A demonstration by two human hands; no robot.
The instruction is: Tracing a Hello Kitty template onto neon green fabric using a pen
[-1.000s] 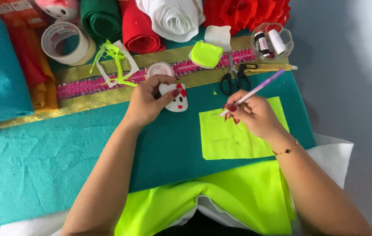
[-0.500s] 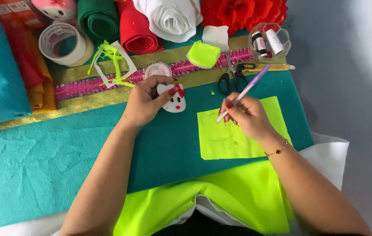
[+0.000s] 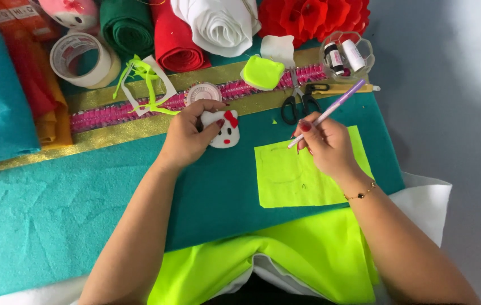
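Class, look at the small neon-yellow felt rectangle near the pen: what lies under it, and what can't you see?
The neon-yellow rectangle lies flat on teal felt, which shows on three sides. The right hand, holding a pen, covers its upper right part. Whatever lies beneath the rectangle itself is hidden.

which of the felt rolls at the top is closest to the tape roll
The dark green felt roll, right beside the tape roll; the red roll and white roll lie farther right.

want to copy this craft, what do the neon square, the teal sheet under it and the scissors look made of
Neon yellow square: likely felt, matte, flat with cleanly cut edges.
Teal sheet: felt too by its look, with a fuzzy, lightly creased surface.
Scissors: shiny metal blades, black handles that are probably plastic.
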